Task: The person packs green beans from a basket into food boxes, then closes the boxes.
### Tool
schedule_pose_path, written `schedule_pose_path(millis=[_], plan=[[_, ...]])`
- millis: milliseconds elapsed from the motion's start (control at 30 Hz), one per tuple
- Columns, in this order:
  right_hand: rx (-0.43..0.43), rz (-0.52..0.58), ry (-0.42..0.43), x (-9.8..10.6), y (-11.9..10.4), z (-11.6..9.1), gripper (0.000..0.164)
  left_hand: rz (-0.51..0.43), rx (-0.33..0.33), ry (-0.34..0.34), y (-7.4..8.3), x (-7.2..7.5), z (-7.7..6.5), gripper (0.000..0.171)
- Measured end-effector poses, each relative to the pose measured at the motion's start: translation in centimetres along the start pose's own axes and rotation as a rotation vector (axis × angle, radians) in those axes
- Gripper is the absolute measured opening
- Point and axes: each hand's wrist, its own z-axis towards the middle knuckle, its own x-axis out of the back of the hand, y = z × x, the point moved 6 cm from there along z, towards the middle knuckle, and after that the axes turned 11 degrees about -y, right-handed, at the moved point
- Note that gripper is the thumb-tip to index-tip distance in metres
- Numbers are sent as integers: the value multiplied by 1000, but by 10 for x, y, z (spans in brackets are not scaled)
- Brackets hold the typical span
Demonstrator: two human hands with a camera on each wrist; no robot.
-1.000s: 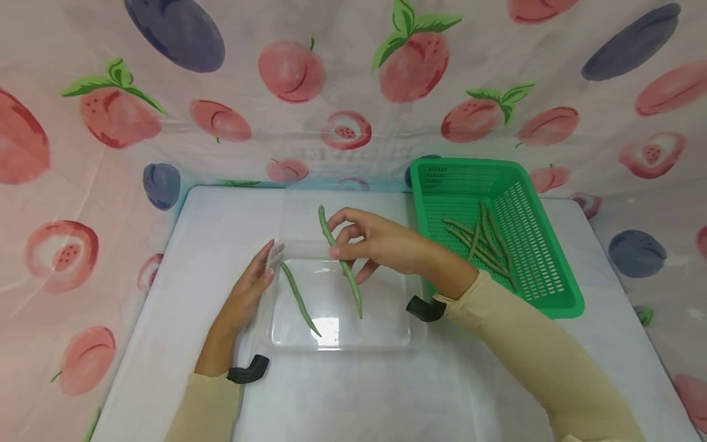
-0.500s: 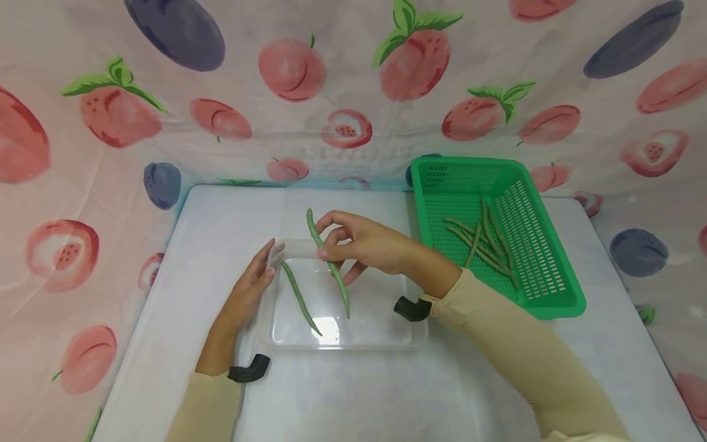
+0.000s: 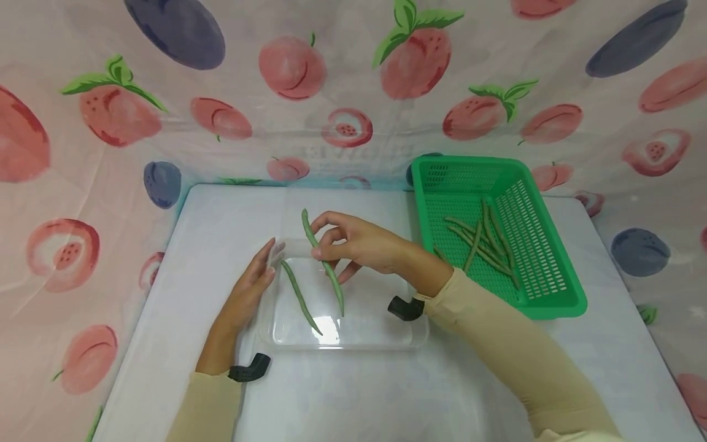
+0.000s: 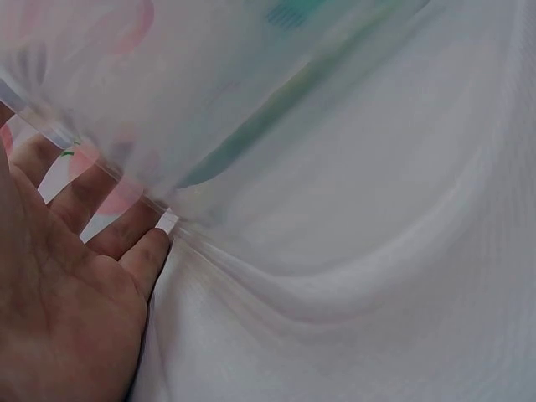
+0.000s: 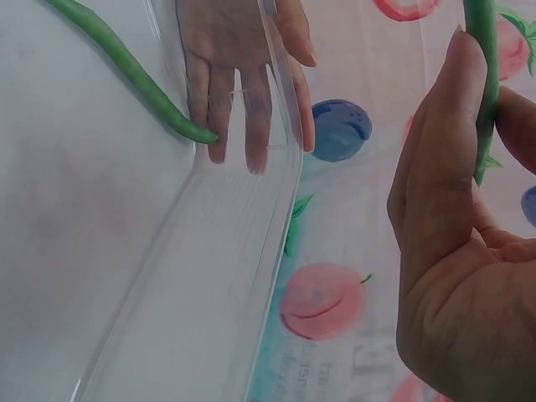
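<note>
My right hand (image 3: 364,245) pinches a green bean (image 3: 334,283) between thumb and fingers, holding it aslant over a clear plastic container (image 3: 359,347). Inside that container a second green bean (image 3: 300,298) lies on the left side of the floor. My left hand (image 3: 250,288) rests against the container's left wall, fingers extended. Through the clear wall, the right wrist view shows straight fingers (image 5: 220,105) of the left hand on the outside. In the left wrist view the lying bean (image 4: 260,126) appears blurred behind plastic.
A green mesh basket (image 3: 466,175) stands to the right of the container, with several green beans (image 3: 486,245) on its floor. The right forearm crosses its near left corner. Fruit-printed cloth (image 3: 342,73) hangs behind the white table (image 3: 331,399).
My right hand has moved left with the green bean, bringing it nearer the one lying in the container. My left hand has stayed at the container's wall.
</note>
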Motion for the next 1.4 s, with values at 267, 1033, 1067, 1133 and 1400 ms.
schedule_pose_path(millis=[267,1033,1067,1133,1400], plan=[[-6,8,-2,0,3,4,38,-3,2,6,0,0,0,60],[-27,11,-4,7,13,6,37,-23,-15,-12,0,1,0,61],[-29,12,-4,7,13,6,37,-26,-20,-16,0,1,0,61],[-35,13,-1,7,15,5,37,-33,-25,-19,0,1,0,61],[-48,12,10,9,18,3,35,-40,-35,-24,1,0,0,61]])
